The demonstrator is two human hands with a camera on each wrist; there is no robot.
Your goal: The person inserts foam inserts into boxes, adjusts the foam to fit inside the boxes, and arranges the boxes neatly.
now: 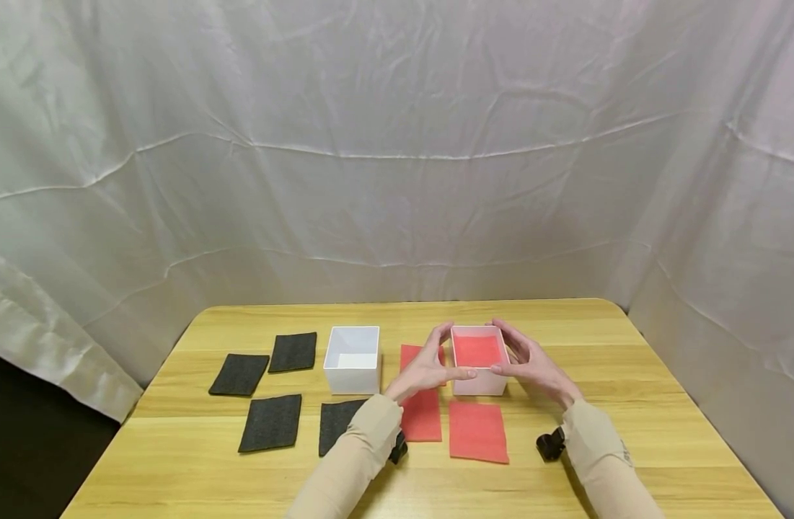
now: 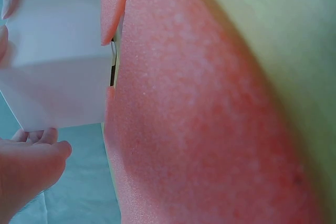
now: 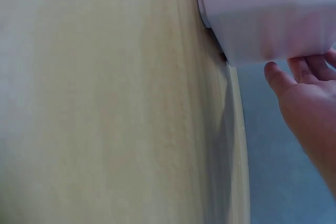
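Between both hands is a white square box [image 1: 478, 384] with a red foam-like square [image 1: 477, 350] visible inside it. My left hand [image 1: 428, 370] grips the box's left side, its thumb lying across the front rim. On the opposite side my right hand [image 1: 533, 364] holds the box, thumb on the front near the right corner, fingers round the far side. The left wrist view shows the box wall [image 2: 58, 90] with fingers at both ends. In the right wrist view, right-hand fingertips [image 3: 299, 69] touch the box. Whether its base rests on the table is hard to tell.
A second white box [image 1: 352, 380] stands to the left, its white bottom showing. Red squares [image 1: 478, 431] lie in front of the held box and under the left hand. Several black squares [image 1: 270, 423] are spread on the left of the wooden table [image 1: 176, 461]. Curtains hang behind.
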